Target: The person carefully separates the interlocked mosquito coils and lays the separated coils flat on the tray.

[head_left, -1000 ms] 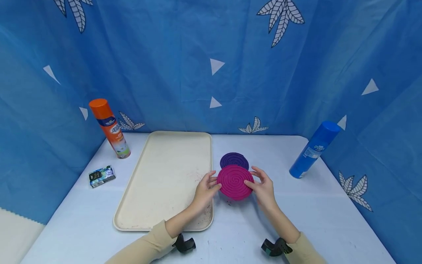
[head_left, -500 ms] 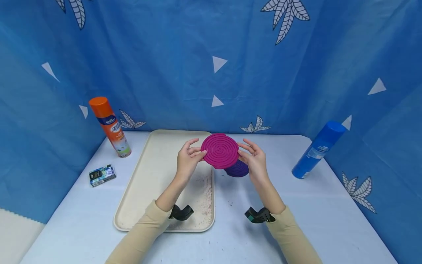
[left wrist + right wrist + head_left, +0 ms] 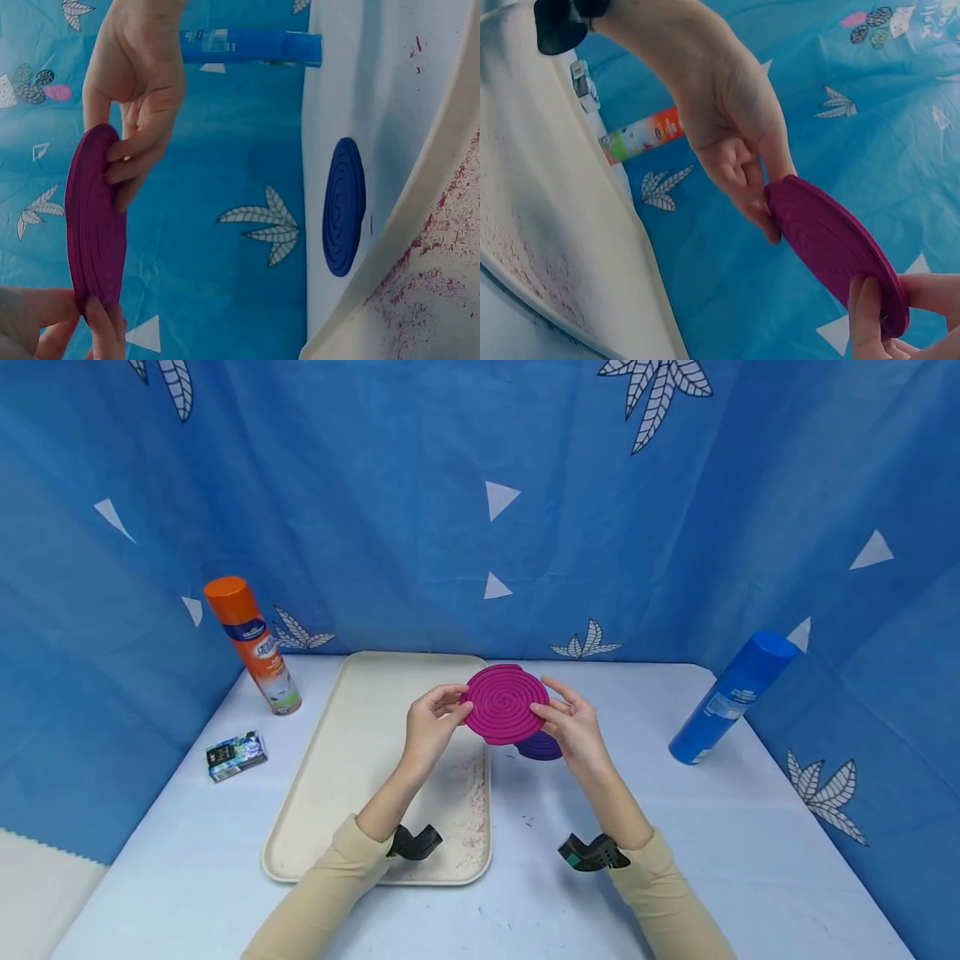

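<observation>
A flat magenta disc with a spiral of coiled ridges (image 3: 501, 703) is held up in the air between both hands, its face turned to the head camera. On its left edge, my left hand (image 3: 429, 725) pinches it with the thumb in front and fingers behind. Opposite, my right hand (image 3: 581, 733) pinches the right edge, thumb lying on the front face. The left wrist view shows the disc side-on, thin and slightly uneven. A similar dark purple disc (image 3: 344, 208) lies flat on the table, partly covered by the magenta one in the head view.
A cream tray (image 3: 375, 760) with reddish crumbs along its right side lies at centre left. Left of it stand an orange spray can (image 3: 255, 647) and a small patterned box (image 3: 236, 755). A blue spray can (image 3: 731, 700) stands at right. Blue cloth hangs behind.
Both hands have raised the magenta disc off the table area, up and to the left. In the last half second it shifted slightly right, and my right thumb slid further onto its face.
</observation>
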Available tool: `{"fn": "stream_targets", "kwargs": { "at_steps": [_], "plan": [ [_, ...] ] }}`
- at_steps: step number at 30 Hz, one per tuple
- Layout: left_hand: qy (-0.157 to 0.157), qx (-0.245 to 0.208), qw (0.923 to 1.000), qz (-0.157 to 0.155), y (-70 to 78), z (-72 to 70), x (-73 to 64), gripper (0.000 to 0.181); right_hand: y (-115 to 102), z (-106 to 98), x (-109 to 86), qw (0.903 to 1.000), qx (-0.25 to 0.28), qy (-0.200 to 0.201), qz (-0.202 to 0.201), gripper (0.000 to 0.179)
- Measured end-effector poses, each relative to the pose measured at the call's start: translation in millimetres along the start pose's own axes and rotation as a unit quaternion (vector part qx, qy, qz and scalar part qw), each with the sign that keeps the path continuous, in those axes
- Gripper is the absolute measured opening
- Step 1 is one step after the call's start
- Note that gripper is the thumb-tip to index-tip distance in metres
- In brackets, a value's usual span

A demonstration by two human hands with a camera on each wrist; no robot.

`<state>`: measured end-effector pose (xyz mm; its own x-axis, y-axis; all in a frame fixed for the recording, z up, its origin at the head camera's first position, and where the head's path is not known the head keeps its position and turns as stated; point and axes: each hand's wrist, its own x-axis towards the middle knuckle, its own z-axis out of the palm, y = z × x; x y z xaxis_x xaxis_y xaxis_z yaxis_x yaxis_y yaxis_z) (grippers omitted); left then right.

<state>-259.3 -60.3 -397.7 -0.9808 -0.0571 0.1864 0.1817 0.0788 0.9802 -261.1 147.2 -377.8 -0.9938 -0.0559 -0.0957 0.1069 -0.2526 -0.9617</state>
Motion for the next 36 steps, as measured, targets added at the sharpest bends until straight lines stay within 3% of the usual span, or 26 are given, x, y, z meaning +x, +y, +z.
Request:
{"fn": "stream_targets", "kwargs": {
  "at_steps": [4,9,13,16,20,24,32,36],
  "plan": [
    [-0.031,0.06,0.9974,0.026,-0.9,3.3,-3.7,0.02,1,4,-3.0,0.9995,0.004,-0.03,0.008,0.06],
    [-0.073,0.064,0.9947,0.035,-2.4,8.9,-4.9,0.023,1,7,-4.2,0.999,0.009,-0.044,0.001,0.062],
    [-0.089,0.06,0.9938,0.029,-4.7,12.0,-6.1,0.025,1,9,-4.7,0.9981,0.017,-0.059,0.007,0.063],
    [-0.093,0.086,0.9911,0.041,-6.7,13.3,-7.4,0.027,2,10,-5.1,0.9972,0.005,-0.074,0.009,0.062],
    [-0.086,0.123,0.9868,0.06,-8.0,14.4,-9.5,0.027,3,9,-5.8,0.9948,-0.026,-0.098,0.002,0.061],
    [-0.071,0.128,0.9873,0.062,-5.8,13.3,-9.9,0.025,1,7,-5.7,0.9922,-0.028,-0.121,-0.003,0.053],
    [0.014,0.075,0.9958,0.05,-2.5,1.3,-2.4,0.023,-1,0,-3.1,0.9958,-0.042,-0.081,-0.007,0.045],
    [0.022,0.035,0.9983,0.04,0.0,-4.2,0.5,0.027,-1,-2,-2.1,0.9957,-0.057,-0.073,-0.004,0.043]
  ]
}}
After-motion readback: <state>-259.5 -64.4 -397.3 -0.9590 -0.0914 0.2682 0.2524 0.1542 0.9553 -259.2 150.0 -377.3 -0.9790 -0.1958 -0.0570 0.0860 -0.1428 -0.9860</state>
